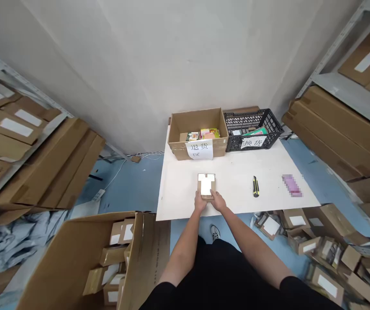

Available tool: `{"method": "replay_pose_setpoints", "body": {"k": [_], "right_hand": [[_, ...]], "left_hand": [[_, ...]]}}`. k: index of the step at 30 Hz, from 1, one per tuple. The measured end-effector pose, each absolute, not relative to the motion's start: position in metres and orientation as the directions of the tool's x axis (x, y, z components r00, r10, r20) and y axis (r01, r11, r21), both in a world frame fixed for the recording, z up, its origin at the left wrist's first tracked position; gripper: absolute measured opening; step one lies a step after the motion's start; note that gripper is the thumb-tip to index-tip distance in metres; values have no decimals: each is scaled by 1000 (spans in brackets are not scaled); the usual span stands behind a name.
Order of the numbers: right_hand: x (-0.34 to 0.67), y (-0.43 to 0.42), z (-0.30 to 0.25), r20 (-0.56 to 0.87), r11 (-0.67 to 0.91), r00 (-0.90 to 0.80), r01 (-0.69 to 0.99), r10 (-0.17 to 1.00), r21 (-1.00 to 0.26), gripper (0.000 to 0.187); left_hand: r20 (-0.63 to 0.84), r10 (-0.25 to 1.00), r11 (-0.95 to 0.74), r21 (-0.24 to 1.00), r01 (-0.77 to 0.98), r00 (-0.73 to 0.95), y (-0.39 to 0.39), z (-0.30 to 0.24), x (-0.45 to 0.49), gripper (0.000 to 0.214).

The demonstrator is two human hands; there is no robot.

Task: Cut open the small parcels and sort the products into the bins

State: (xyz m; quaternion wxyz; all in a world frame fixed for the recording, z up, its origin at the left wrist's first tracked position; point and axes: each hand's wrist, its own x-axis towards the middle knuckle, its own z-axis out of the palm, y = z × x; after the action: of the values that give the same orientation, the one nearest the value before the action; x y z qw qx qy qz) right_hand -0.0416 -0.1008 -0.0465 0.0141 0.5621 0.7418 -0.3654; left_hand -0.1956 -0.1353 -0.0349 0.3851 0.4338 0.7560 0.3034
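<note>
A small cardboard box (206,186) with a white label on its top rests on the white table (181,202), close to the front edge. My left hand (199,202) grips its near left corner. At the near right corner my right hand (218,201) has its fingers closed on the same box. To the right of my hands lies a black and yellow utility knife (256,187). Farther right on the table is a blurred pink item (291,185).
An open cardboard box (198,125) holding packets and a black plastic crate (252,129) stand along the table's back. A big carton (84,224) of parcels is at lower left. Shelves of boxes flank both sides, and parcels (327,249) pile up at lower right.
</note>
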Motion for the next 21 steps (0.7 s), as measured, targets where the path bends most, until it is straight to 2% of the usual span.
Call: {"method": "replay_pose_setpoints", "body": {"k": [3,5,9,11,14,17,18,21], "right_hand": [[-44,-85,-50,-396,36,-335,800,855,-599,81],[-39,-72,-50,-379,-15,-287,781,880,-624,83],[-16,-52,-46,-419,-163,-89,833,904,-528,91],[-4,-48,-42,-360,-123,-93,837,928,-534,99],[7,-49,-36,-279,12,-203,827,938,-562,94],[11,-50,-31,-337,-1,-195,865,921,-501,75],[11,-49,-29,-358,-12,-183,878,916,-478,72],[13,-39,-20,-397,-6,-183,903,899,-429,70]], "left_hand": [[-329,889,448,771,452,-320,-121,-30,-202,84],[-276,926,374,771,516,-259,-107,-25,-202,82],[-219,975,151,796,586,46,-79,-21,-186,82],[-216,963,94,831,549,161,-67,-22,-176,78],[-170,972,52,830,555,163,-47,-18,-175,69],[-181,962,-20,702,712,206,-16,-9,-190,67],[-217,942,-64,635,770,257,-3,-5,-196,73],[-370,830,-241,438,866,418,33,5,-209,110]]}}
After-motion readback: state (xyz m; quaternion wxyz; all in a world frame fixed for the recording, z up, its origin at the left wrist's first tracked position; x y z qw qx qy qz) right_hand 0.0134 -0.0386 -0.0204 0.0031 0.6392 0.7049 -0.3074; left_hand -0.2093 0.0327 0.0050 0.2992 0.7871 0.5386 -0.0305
